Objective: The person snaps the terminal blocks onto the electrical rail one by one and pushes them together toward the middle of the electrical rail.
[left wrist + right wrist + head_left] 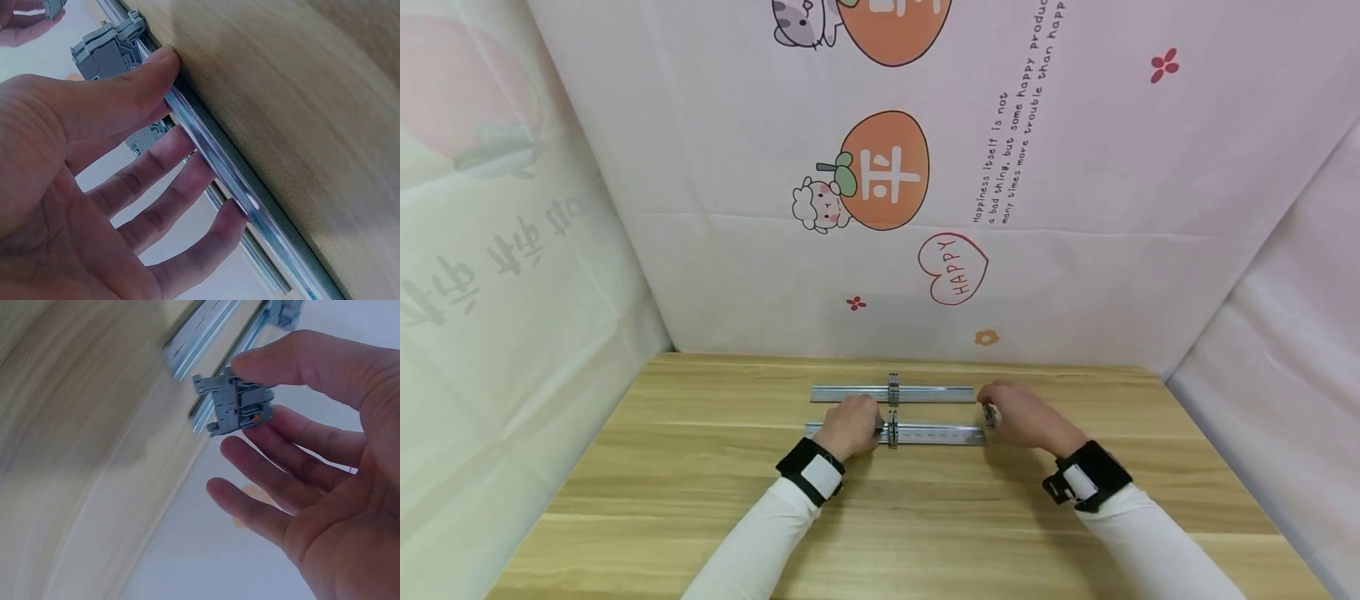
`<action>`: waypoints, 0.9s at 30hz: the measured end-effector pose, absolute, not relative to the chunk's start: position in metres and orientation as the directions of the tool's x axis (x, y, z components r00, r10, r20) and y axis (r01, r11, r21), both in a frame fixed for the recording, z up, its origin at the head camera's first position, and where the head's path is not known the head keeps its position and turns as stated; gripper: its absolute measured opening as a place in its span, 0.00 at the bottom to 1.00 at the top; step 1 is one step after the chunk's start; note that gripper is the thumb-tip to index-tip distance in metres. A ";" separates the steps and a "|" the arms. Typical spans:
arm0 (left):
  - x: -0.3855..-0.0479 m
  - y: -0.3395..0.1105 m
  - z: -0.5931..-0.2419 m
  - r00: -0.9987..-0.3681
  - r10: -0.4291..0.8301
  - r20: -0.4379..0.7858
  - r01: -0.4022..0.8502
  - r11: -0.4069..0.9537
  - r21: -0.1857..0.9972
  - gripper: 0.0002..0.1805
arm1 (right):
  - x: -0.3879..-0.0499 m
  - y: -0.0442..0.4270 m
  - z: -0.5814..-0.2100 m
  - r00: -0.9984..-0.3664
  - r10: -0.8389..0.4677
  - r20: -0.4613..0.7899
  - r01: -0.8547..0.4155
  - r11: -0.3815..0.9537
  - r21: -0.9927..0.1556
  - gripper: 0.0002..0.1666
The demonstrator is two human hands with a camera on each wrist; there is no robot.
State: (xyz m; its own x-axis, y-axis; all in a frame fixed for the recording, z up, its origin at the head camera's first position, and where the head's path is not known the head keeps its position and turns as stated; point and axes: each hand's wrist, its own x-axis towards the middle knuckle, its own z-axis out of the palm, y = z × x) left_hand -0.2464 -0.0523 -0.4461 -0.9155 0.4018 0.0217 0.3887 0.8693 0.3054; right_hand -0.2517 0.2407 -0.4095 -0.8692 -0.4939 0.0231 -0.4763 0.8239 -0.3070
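Two metal DIN rails lie parallel across the wooden table. My left hand (850, 427) holds the near rail (940, 435) left of its middle, thumb on one side and fingers along the other in the left wrist view. Right beside the thumb, grey terminal blocks (109, 53) are seated on that rail. My right hand (1028, 417) is off the rails' right ends, pinching a loose grey terminal block (242, 403) between thumb and fingers. In the right wrist view its other fingers are spread apart. The far rail (936, 395) carries a similar group of terminal blocks (893, 388) near its middle.
The wooden table (700, 517) ends at a printed white cloth (737, 275) hanging behind the far rail. More cloth hangs on the left and right sides. Both wrists wear black straps (1093, 475).
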 end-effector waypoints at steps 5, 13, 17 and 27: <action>-0.245 -0.053 -0.446 -0.913 0.406 0.032 0.396 0.866 0.306 0.17 | -0.254 0.222 -0.414 -0.868 -0.495 0.045 -0.470 0.786 -0.403 0.30; -0.245 -0.053 -0.446 -0.919 0.395 0.018 0.381 0.873 0.303 0.08 | -0.257 0.202 -0.426 -0.818 -0.566 0.108 -0.527 0.659 -0.537 0.29; -0.246 -0.052 -0.447 -0.920 0.391 0.016 0.378 0.877 0.297 0.02 | -0.257 0.195 -0.432 -0.812 -0.574 0.105 -0.512 0.614 -0.600 0.29; -0.247 -0.053 -0.449 -0.920 0.392 0.019 0.378 0.873 0.307 0.03 | -0.256 0.181 -0.442 -0.797 -0.594 0.106 -0.498 0.548 -0.672 0.27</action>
